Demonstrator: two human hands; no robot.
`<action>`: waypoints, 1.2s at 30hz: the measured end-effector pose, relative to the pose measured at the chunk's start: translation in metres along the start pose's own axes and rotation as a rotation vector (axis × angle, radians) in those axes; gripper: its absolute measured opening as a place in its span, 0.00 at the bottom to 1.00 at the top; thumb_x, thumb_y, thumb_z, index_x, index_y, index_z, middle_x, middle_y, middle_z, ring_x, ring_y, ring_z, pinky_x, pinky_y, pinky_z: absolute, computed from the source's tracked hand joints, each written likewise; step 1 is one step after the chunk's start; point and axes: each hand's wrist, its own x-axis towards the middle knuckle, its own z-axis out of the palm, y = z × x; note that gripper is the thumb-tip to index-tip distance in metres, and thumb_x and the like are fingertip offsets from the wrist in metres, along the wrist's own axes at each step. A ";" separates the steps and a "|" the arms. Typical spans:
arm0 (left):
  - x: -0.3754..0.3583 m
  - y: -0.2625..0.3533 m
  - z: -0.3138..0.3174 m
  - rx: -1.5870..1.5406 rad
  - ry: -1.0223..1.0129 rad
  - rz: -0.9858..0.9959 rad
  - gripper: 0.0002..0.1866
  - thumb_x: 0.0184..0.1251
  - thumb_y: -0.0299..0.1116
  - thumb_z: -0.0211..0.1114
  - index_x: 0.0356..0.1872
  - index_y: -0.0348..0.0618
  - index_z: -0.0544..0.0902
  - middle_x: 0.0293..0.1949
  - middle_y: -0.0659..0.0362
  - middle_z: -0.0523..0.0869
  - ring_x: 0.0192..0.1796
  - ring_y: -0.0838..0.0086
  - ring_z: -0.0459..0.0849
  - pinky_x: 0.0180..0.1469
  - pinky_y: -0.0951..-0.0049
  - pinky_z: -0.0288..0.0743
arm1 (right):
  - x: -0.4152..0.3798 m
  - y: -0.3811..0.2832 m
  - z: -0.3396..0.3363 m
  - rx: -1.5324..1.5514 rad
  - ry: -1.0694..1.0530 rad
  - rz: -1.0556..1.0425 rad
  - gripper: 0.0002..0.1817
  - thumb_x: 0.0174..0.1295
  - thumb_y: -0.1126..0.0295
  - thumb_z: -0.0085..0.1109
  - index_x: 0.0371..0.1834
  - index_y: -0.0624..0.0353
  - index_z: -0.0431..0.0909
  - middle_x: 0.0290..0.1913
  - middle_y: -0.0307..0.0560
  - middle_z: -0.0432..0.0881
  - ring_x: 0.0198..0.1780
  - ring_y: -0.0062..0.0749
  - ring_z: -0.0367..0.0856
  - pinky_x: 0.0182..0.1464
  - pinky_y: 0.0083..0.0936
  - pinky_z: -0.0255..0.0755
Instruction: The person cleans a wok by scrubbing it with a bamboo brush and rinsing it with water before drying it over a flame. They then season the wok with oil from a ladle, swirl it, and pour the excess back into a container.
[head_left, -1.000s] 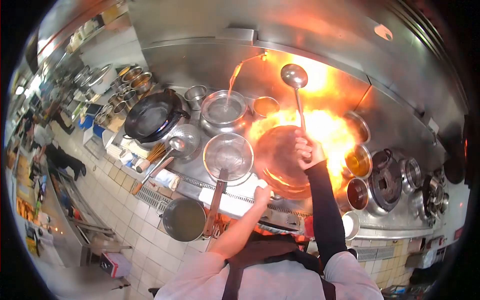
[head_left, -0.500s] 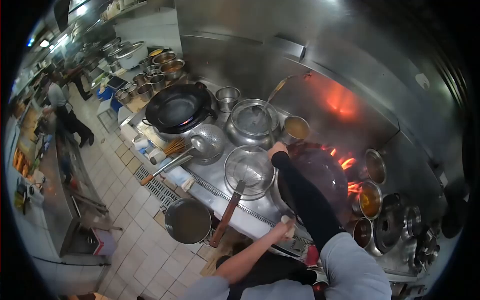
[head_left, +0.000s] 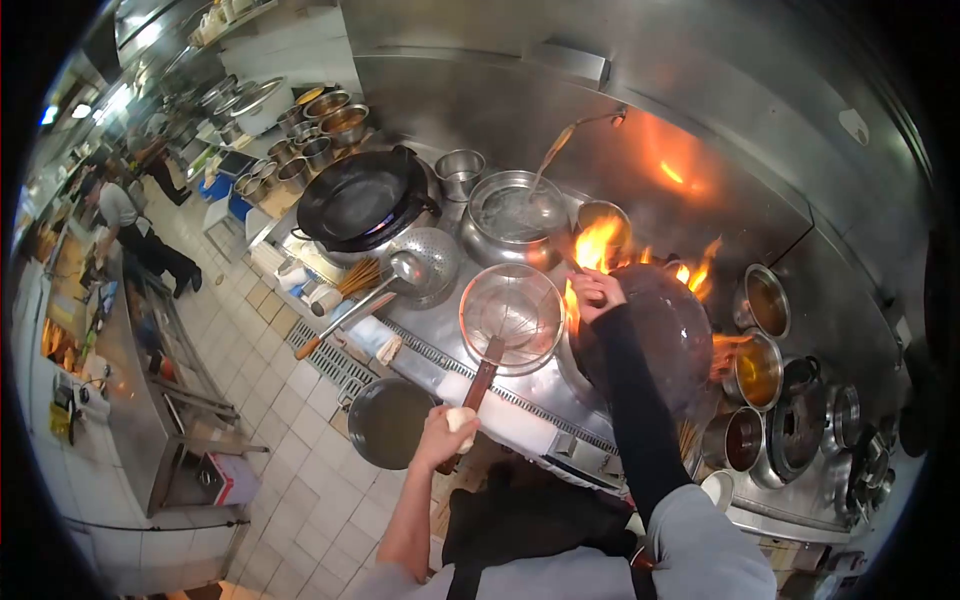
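Observation:
My right hand (head_left: 600, 294), below a black sleeve, is closed around the handle of a ladle (head_left: 545, 212). Its bowl is over a steel pot of clear liquid (head_left: 490, 215), under a running tap (head_left: 617, 117). Beside that hand, flames rise around a large dark wok (head_left: 645, 340). My left hand (head_left: 437, 437) is closed on a folded white cloth (head_left: 460, 428), at the wooden handle of a round mesh strainer (head_left: 512, 318). Whether its fingers also grip that handle is hard to tell. The strainer rests on the steel stove top.
A second black wok (head_left: 362, 200) and a perforated skimmer (head_left: 420, 262) are to the left. Pots of sauce and orange liquid (head_left: 753, 372) line the right side. Below the stove edge stands a deep pot (head_left: 390, 425). A person (head_left: 150, 225) works at the far-left counter.
My left hand, with the cloth, has moved left from the wok's near rim to the strainer handle. The ladle bowl has turned over the pot. Flames by the wok have grown much higher.

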 end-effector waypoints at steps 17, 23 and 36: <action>0.026 0.011 0.011 -0.731 -0.334 -0.370 0.20 0.75 0.49 0.67 0.50 0.41 0.83 0.35 0.60 0.86 0.30 0.77 0.84 0.27 0.73 0.76 | -0.335 0.034 -0.016 -0.204 0.477 -0.206 0.13 0.76 0.65 0.54 0.52 0.67 0.73 0.29 0.34 0.73 0.20 0.13 0.68 0.16 0.16 0.60; 0.007 -0.014 0.004 -0.707 -0.361 -0.487 0.23 0.74 0.51 0.68 0.56 0.40 0.81 0.39 0.60 0.86 0.34 0.76 0.85 0.29 0.73 0.79 | -0.337 0.062 -0.042 -1.044 0.893 -0.386 0.08 0.70 0.69 0.59 0.42 0.61 0.73 0.25 0.37 0.72 0.20 0.20 0.72 0.14 0.23 0.61; -0.018 -0.033 -0.038 -0.759 0.045 -0.351 0.22 0.75 0.43 0.69 0.57 0.35 0.81 0.47 0.54 0.88 0.44 0.70 0.89 0.46 0.70 0.83 | -0.022 0.048 -0.021 -1.432 0.563 -0.592 0.12 0.67 0.68 0.62 0.44 0.69 0.79 0.31 0.56 0.85 0.30 0.42 0.86 0.34 0.40 0.80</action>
